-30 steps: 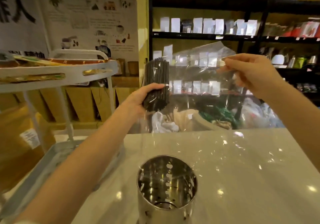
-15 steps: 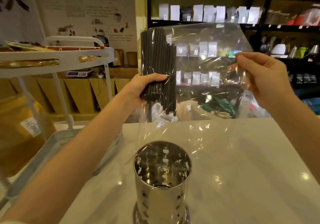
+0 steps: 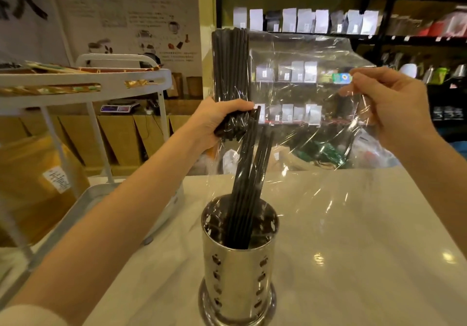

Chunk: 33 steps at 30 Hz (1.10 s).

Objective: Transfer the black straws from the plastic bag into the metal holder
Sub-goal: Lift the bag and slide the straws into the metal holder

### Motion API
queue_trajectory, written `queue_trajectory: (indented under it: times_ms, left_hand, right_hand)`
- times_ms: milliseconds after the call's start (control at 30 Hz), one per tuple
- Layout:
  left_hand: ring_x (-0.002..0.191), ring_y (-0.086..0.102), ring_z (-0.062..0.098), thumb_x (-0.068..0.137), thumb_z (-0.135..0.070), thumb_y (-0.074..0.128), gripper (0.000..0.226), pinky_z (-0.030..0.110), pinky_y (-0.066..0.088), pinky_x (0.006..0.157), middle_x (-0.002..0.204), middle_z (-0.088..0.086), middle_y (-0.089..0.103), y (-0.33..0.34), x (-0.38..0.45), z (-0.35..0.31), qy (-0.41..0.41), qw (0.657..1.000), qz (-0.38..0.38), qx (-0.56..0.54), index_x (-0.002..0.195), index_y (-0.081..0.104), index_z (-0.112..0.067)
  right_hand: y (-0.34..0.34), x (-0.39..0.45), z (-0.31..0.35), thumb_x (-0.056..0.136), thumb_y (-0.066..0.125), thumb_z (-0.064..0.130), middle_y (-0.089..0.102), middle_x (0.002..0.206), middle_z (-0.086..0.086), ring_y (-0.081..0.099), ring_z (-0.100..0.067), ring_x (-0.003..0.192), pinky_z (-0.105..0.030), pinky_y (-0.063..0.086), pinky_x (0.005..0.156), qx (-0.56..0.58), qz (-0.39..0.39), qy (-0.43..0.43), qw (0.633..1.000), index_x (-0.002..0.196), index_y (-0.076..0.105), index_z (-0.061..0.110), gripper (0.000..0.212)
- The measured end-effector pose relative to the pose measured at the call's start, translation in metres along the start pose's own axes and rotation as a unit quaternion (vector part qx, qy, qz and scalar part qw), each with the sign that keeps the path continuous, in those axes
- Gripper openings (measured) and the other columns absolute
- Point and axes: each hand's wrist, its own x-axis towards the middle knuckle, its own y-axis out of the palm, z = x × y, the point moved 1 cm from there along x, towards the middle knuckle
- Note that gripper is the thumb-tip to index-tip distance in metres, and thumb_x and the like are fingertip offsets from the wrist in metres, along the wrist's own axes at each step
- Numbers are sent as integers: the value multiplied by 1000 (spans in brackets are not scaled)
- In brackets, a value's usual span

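A bundle of black straws (image 3: 229, 65) stands upright inside a clear plastic bag (image 3: 303, 93), held above the counter. My left hand (image 3: 217, 121) grips the bundle through the bag near its lower end. My right hand (image 3: 389, 103) pinches the bag's right edge and holds it stretched. Several loose straws (image 3: 249, 186) have slid down out of the bag's open bottom and lean in the perforated metal holder (image 3: 238, 270), which stands on the white counter directly below the bag.
The white counter (image 3: 353, 262) spreads around the holder. A white trolley (image 3: 83, 83) with a tray stands at the left, brown paper sacks behind it. Dark shelves (image 3: 328, 35) with pouches fill the background.
The bag with the bundle has been lifted higher. Several straws have dropped out of its bottom into the holder, which was empty before.
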Motion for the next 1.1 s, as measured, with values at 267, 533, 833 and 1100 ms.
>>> queue_trajectory:
  times_ms: [267, 533, 833, 1100]
  left_hand:
    - [65, 69, 16, 65, -12, 76, 55, 25, 54, 51, 87, 8, 66, 11, 2, -14, -18, 999, 13, 30, 114, 51, -1]
    - [72, 71, 19, 67, -5, 73, 55, 31, 57, 61, 96, 14, 65, 7, -1, 4, 33, 999, 34, -1, 117, 50, 0]
    - [86, 68, 23, 61, -11, 74, 59, 36, 57, 77, 97, 9, 64, -6, -16, 7, 90, 993, 43, 59, 115, 49, -6]
    - [94, 65, 24, 55, -14, 72, 54, 43, 51, 90, 94, 1, 66, -9, -39, 3, 109, 991, 50, 64, 105, 53, -19]
  right_hand:
    - [-1, 1, 8, 85, 62, 16, 72, 59, 11, 61, -11, 58, -31, 52, 65, 10, -40, 6, 999, 78, 68, 26, 14]
    - [-2, -4, 7, 86, 61, 14, 70, 58, 10, 57, -1, 43, -16, 48, 46, 27, -31, 18, 999, 85, 67, 21, 9]
    - [5, -10, 11, 89, 52, 9, 67, 51, 5, 33, -5, 24, -13, 27, 28, 31, -11, 5, 999, 71, 57, 17, 21]
    - [3, -15, 4, 87, 52, 10, 67, 50, 5, 43, -23, 45, -23, 34, 41, 13, -19, -12, 1000, 69, 58, 18, 21]
